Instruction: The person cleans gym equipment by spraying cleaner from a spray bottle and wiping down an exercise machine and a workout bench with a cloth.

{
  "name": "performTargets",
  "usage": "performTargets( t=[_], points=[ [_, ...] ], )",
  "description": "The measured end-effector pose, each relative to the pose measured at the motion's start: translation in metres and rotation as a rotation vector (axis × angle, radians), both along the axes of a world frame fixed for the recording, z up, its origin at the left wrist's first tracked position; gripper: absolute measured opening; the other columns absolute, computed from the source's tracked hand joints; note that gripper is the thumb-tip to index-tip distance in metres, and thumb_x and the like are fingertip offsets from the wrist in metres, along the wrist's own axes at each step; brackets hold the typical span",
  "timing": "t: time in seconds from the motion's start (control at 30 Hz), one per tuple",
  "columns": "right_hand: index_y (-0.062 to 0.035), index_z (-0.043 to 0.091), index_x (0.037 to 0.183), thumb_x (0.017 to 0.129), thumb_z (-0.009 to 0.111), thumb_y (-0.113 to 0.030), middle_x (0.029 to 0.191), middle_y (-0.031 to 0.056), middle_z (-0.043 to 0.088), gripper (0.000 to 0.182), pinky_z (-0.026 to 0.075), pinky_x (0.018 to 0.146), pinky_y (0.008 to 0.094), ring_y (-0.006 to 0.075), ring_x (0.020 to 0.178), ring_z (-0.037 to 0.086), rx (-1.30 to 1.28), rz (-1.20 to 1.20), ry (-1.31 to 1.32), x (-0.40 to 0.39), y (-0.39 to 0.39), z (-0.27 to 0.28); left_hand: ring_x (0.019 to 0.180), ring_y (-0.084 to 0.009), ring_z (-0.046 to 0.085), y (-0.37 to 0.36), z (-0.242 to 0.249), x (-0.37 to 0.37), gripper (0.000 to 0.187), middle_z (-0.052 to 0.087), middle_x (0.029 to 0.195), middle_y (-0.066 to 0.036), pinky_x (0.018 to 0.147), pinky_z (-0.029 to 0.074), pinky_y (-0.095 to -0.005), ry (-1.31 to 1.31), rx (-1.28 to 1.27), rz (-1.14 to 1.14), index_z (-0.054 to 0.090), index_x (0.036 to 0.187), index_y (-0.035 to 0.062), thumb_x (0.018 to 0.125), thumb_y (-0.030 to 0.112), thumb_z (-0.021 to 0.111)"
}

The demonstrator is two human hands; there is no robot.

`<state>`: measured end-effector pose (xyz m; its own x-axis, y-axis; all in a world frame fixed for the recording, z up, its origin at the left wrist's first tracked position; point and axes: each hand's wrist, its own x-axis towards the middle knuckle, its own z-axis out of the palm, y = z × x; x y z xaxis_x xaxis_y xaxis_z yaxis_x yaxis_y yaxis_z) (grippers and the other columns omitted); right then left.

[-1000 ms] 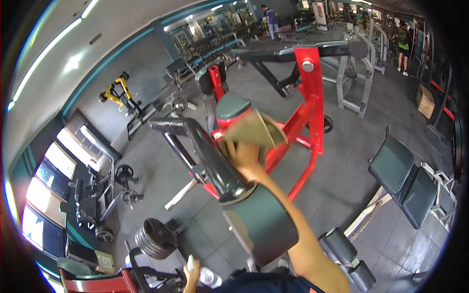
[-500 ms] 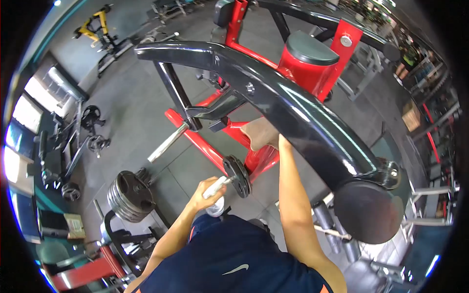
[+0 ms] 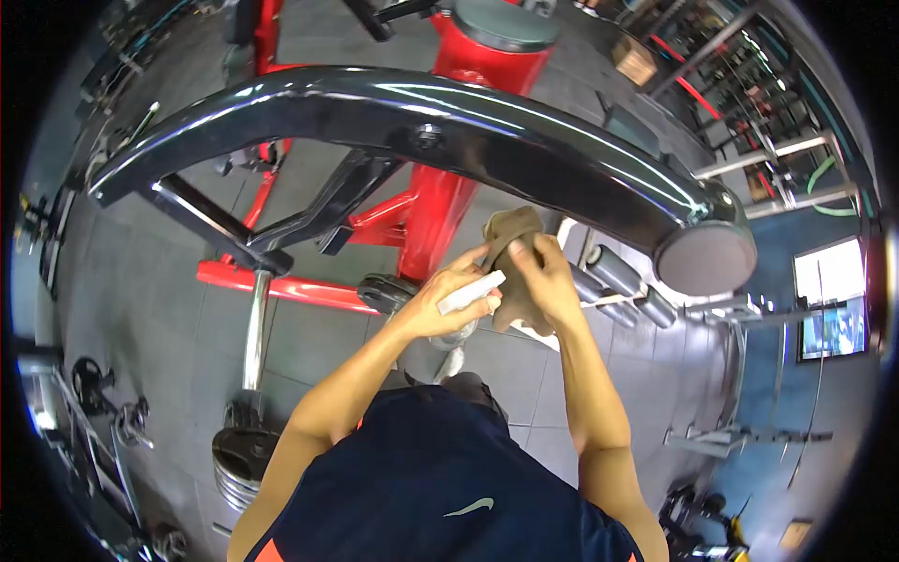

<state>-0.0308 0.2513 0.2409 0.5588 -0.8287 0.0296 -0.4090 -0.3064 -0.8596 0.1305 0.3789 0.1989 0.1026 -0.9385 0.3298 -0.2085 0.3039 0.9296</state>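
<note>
My left hand (image 3: 451, 298) is closed around a white spray bottle (image 3: 470, 291), in front of my chest. Beside it my right hand (image 3: 545, 281) grips a brown cloth (image 3: 513, 272), which hangs down between the two hands. The fingertips of my left hand are near or touching the cloth's left edge. Just beyond both hands runs the thick black curved arm (image 3: 506, 155) of a machine, with a round grey end cap (image 3: 705, 259) at the right. A red frame post (image 3: 435, 220) stands under it.
Weight plates (image 3: 245, 459) are stacked at lower left, near a chrome bar (image 3: 255, 332). Small plates (image 3: 386, 293) sit left of my hands. Padded rollers (image 3: 618, 272) are to the right. A wooden box (image 3: 635, 61) stands farther back.
My view has turned to the right. My right hand has come back from under the black arm with the cloth, and my left hand has raised the bottle next to it.
</note>
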Motion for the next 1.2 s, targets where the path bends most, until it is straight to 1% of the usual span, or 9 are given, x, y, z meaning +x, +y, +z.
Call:
performTargets(
  t=[0.3,0.47,0.5,0.53,0.67,0.73,0.87,1.07,1.2],
  points=[
    [-0.0031,0.072,0.106,0.097,0.063,-0.043,0.094,0.0148,0.068,0.042,0.049,0.079,0.0383,0.0246,0.090,0.066,0.250,0.245,0.305,-0.084,-0.008,0.013,0.089,-0.0182,0.060,0.012,0.029,0.005,0.029,0.064,0.098,-0.006,0.081,0.049,-0.0335,0.249,0.328,-0.390,0.071,0.099,0.0002,0.092,0.028,0.067],
    [-0.0012,0.063,0.125,0.087,0.070,-0.054,0.104,0.0242,0.068,0.066,0.050,0.087,0.0449,0.0308,0.107,0.063,-0.250,0.455,-0.004,-0.091,0.024,-0.029,0.087,-0.0181,0.060,0.011,0.044,-0.014,0.030,0.063,0.096,-0.007,0.079,0.049,-0.0329,0.127,0.284,-0.464,0.070,0.101,-0.0011,0.093,0.027,0.066],
    [0.0000,0.059,0.129,0.085,0.073,-0.052,0.103,0.0259,0.068,0.069,0.050,0.086,0.0456,0.0302,0.105,0.065,0.040,0.539,-0.186,-0.081,0.037,-0.017,0.087,-0.0188,0.059,0.011,0.045,-0.017,0.029,0.063,0.095,-0.007,0.078,0.049,-0.0333,0.101,0.274,-0.442,0.070,0.100,-0.0012,0.092,0.026,0.066],
    [0.0012,0.062,0.124,0.087,0.075,-0.043,0.097,0.0240,0.070,0.059,0.052,0.082,0.0432,0.0288,0.091,0.069,0.295,0.661,0.272,-0.078,0.036,-0.006,0.096,-0.0209,0.061,0.012,0.055,-0.016,0.031,0.063,0.108,-0.011,0.083,0.050,-0.0343,0.072,0.386,-0.418,0.070,0.100,-0.0033,0.092,0.026,0.067],
    [0.0047,0.064,0.116,0.096,0.066,-0.033,0.096,0.0165,0.071,0.043,0.052,0.082,0.0376,0.0216,0.089,0.067,0.367,0.207,-0.097,-0.066,0.044,-0.071,0.120,-0.0244,0.058,0.036,0.063,0.003,0.027,0.050,0.142,-0.017,0.095,0.049,-0.0361,0.015,0.337,-0.034,0.070,0.105,-0.0042,0.091,0.019,0.069],
    [0.0041,0.064,0.117,0.099,0.063,-0.032,0.103,0.0130,0.072,0.041,0.051,0.086,0.0372,0.0205,0.094,0.066,0.387,-0.045,-0.386,-0.057,0.040,-0.070,0.114,-0.0224,0.060,0.062,0.061,0.019,0.033,0.059,0.131,-0.015,0.096,0.050,-0.0350,-0.046,0.304,0.194,0.064,0.120,-0.0055,0.094,0.014,0.065],
    [0.0053,0.060,0.123,0.103,0.051,-0.029,0.117,0.0124,0.066,0.041,0.047,0.095,0.0357,0.0221,0.107,0.062,-0.023,0.096,-0.709,-0.001,-0.006,-0.065,0.109,-0.0202,0.062,0.126,0.038,0.039,0.037,0.063,0.122,-0.016,0.096,0.051,-0.0358,0.028,0.420,0.451,0.058,0.128,-0.0086,0.098,0.014,0.060],
    [-0.0076,0.070,0.114,0.092,0.064,-0.031,0.116,0.0199,0.067,0.032,0.045,0.101,0.0484,0.0407,0.105,0.062,-1.266,-0.032,-0.196,0.151,-0.095,-0.161,0.106,-0.0204,0.064,0.190,0.009,0.046,0.040,0.064,0.122,-0.014,0.090,0.057,-0.0371,0.222,0.605,0.620,0.061,0.125,-0.0077,0.096,0.020,0.066],
    [-0.0010,0.067,0.115,0.094,0.060,-0.027,0.121,0.0204,0.066,0.034,0.038,0.109,0.0504,0.0411,0.111,0.060,-0.975,-0.245,-0.293,0.183,-0.028,-0.174,0.097,-0.0184,0.066,0.220,-0.008,0.077,0.044,0.067,0.109,-0.012,0.083,0.058,-0.0333,0.178,0.600,0.632,0.058,0.130,-0.0057,0.098,0.023,0.064]
  ],
)
